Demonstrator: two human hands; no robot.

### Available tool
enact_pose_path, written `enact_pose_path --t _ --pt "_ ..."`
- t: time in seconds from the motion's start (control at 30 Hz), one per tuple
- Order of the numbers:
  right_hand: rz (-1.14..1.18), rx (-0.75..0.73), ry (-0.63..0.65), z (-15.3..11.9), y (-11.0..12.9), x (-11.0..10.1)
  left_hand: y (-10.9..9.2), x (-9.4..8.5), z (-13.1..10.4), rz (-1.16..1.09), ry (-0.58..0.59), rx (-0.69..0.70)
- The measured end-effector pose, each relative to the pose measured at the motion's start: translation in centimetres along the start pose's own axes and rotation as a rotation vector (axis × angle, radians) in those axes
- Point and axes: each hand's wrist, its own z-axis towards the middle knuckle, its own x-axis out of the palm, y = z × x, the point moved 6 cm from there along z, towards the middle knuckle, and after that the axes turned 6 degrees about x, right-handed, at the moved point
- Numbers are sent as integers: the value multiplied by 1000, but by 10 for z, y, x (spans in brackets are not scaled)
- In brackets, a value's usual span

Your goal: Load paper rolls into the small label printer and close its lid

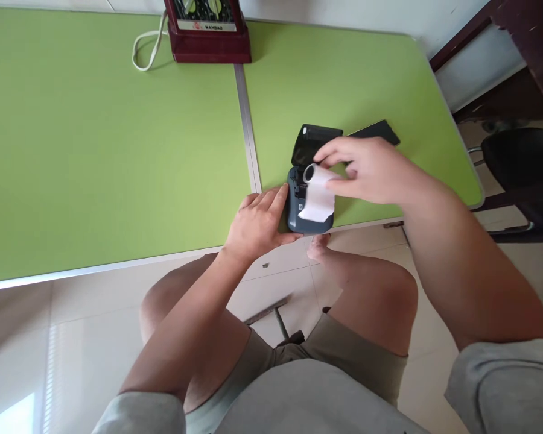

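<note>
A small dark blue portable thermal printer [293,211] lies near the table's front edge, its black lid [315,137] swung up and back. My left hand [262,220] holds the printer's near left corner, fingers straight along its left side and thumb at the front. Over the printer's bay, my right hand [366,172] pinches a white paper roll [320,196] between thumb and fingers. The roll's dark hollow core faces left, and a loose torn end hangs down across the printer. The paper hides part of the bay.
A black phone-like slab [380,129] lies behind my right hand on the green table [117,150]. A dark red appliance [210,51] with a white cord [140,57] stands at the back. A metal seam [247,120] crosses the tabletop. A dark chair [525,163] is at right.
</note>
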Motion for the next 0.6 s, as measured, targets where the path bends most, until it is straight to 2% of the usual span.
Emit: enact_pose_path --t 0.07,0.13,0.17,0.23,0.33,0.4,0.6 --pt "353 49 -106 -14 -17 -7 0 1 1 1 6 -2" --pt "726 78 -178 -24 -39 -2 0 1 1 10 13 -9" --pt "841 106 -198 -26 -51 5 0 0 1 13 15 -14" --pt "922 188 -296 -27 -73 19 1 0 1 17 22 -23" --pt "851 250 -454 -28 -92 30 1 0 1 19 23 -21" --pt "724 218 -477 -29 -93 29 2 0 1 22 13 -11" --pt "110 110 -587 -31 -87 8 3 -1 0 31 8 -10"
